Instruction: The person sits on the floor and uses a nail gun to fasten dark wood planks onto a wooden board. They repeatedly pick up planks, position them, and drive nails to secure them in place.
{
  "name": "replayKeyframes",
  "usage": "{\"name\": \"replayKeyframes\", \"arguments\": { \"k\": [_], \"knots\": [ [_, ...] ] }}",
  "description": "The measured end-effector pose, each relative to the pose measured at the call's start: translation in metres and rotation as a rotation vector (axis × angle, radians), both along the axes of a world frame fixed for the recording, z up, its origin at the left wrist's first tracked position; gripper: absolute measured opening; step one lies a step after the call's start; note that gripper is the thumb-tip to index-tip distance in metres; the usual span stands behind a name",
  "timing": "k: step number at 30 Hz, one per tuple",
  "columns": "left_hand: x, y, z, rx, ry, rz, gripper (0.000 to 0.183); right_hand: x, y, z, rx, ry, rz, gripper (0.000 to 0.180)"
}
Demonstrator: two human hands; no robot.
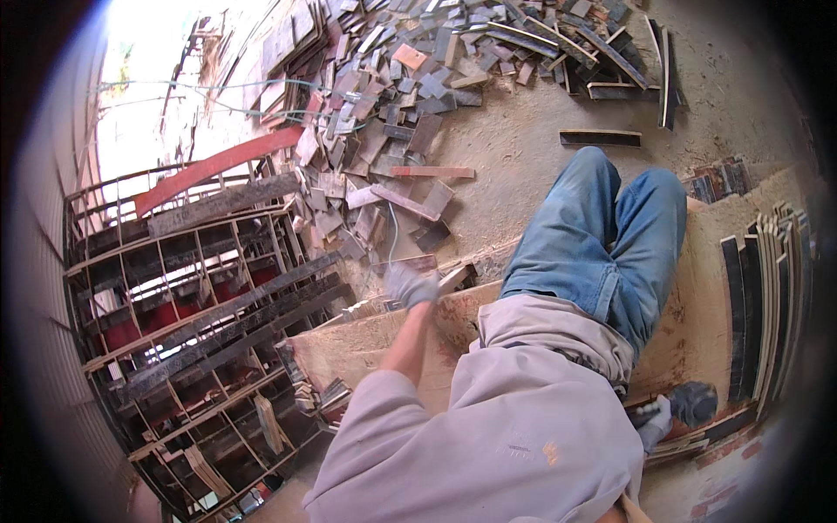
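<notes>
My left hand [412,286], in a pale work glove and blurred by motion, is stretched out over the left end of the worn wooden board [359,346] beneath me. A short wooden block [456,280] lies just right of it; I cannot tell whether the fingers hold anything. By my right hip, my gloved right hand [657,421] grips the handle of a dark power tool [694,404], whose far end is round and bulky. My body partly hides that tool.
Strips of dark-faced plywood [765,314] stand in a row at right. A pile of wood offcuts [392,98] covers the ground ahead. At left is a gridded rack [189,314] with a red board [222,167] across it. A thin green cable [216,85] runs at upper left.
</notes>
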State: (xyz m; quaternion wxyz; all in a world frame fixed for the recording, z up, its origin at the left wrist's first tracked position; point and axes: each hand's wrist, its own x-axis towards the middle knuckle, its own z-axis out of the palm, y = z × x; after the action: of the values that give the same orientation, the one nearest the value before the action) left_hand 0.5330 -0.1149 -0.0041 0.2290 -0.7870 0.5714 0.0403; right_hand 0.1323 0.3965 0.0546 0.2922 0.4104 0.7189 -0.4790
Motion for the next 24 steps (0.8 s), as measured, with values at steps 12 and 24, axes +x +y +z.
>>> {"name": "replayKeyframes", "arguments": {
  "k": [12, 24],
  "knots": [
    [0.23, -0.072, -0.117, 0.2, 0.082, 0.395, 0.05, -0.001, -0.053, 0.035, 0.159, 0.047, -0.031, 0.021],
    [0.054, -0.145, 0.015, -0.897, 1.122, 0.299, 0.017, -0.006, -0.002, -0.019, 0.317, 0.11, 0.127, 0.021]
  ]
}}
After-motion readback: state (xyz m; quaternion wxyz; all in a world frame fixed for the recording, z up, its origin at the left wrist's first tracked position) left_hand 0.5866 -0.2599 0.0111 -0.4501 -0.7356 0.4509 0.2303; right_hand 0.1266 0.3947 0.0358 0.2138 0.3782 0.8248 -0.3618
